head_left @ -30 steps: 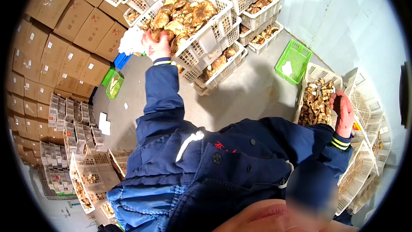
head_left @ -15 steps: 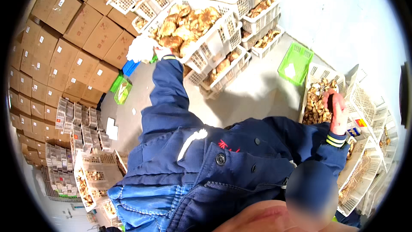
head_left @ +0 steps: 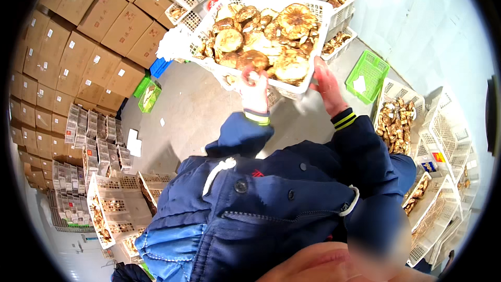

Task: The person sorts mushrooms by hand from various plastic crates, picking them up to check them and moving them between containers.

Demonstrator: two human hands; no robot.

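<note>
A white slatted plastic crate full of large brown-capped mushrooms is in front of me. At its near side, my left hand has its fingers curled over the rim by the mushrooms. Beside the crate's near right corner is my right hand, its fingers stretched upward along the outside and its thumb apart. Whether the right palm bears on the wall is hard to tell. A crumpled white thing sits against the crate's left end.
Stacked mushroom crates stand behind. A green basket lies on the floor at right, near a crate of smaller mushrooms and nested white crates. Cardboard boxes line the left. More crates stand at lower left.
My right hand has come from the right-hand mushroom crate to the front crate's corner. My left hand has shifted right along the near rim. The front crate now appears turned and farther right.
</note>
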